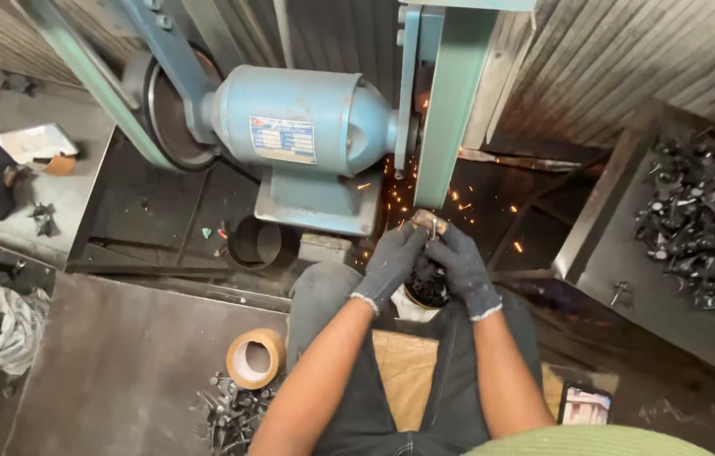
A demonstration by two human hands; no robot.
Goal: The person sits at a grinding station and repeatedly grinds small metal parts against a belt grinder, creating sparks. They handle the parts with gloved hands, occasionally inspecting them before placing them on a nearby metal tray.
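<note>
Pressing a small metal part [427, 221] against the green-guarded grinding belt [450, 101], both gloved hands meet just near of the machine, a little right of the scene's middle. The left hand [391, 263] and the right hand [463, 268] wear dark knit gloves with pale cuffs, and their fingers are closed together around the part, pinching it from either side. The part itself is small, dull brownish-grey and glints slightly at its far end; its exact shape cannot be told, since the fingertips cover most of it. Orange sparks [459, 203] scatter around the contact point and off to the right.

Far of the hands sits the blue motor housing [307, 118] of the grinder, with a round wheel [173, 105] at its left end. Directly beneath the hands, between the person's knees, stands a small container of dark pieces [427, 291]. On the right, a metal tray [602, 228] holds a heap of black metal parts [704, 219]. On the near left, a roll of brown tape [254, 358] lies on a grey sheet [112, 371], touching a pile of small dark metal pieces [229, 409]. A phone [584, 405] rests near the right leg.
</note>
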